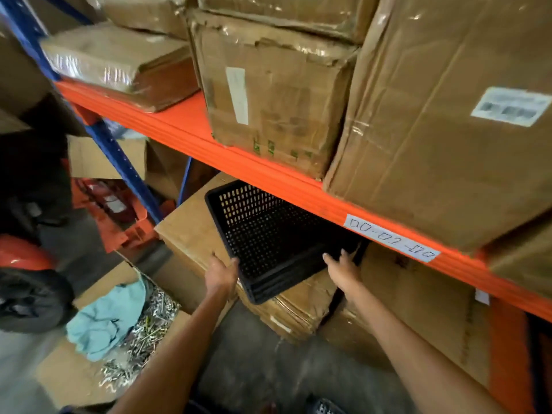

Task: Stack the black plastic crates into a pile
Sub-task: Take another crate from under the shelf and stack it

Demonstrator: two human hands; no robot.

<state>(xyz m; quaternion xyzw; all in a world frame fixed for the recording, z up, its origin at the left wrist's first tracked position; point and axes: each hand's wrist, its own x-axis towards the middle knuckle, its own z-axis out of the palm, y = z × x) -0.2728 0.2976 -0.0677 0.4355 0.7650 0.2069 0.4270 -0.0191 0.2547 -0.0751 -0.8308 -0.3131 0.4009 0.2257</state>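
A black perforated plastic crate (263, 234) rests on a brown cardboard box (191, 231) under the orange shelf beam, its near corner jutting over the box's edge. My left hand (222, 271) touches the crate's left wall near the front corner, thumb on the rim. My right hand (343, 268) reaches to the crate's right rim with fingers spread, touching or just short of it; I cannot tell whether it grips. The crate's far right part is hidden beneath the beam. Part of another black perforated crate (324, 406) shows at the bottom edge.
The orange shelf beam (268, 171) carries large cardboard boxes (442, 124) right above the crate. More boxes stand below at right (418, 309). At left, an open box of screws (143, 327) holds a light blue cloth (107, 318). A red vehicle's wheel (30, 300) sits far left.
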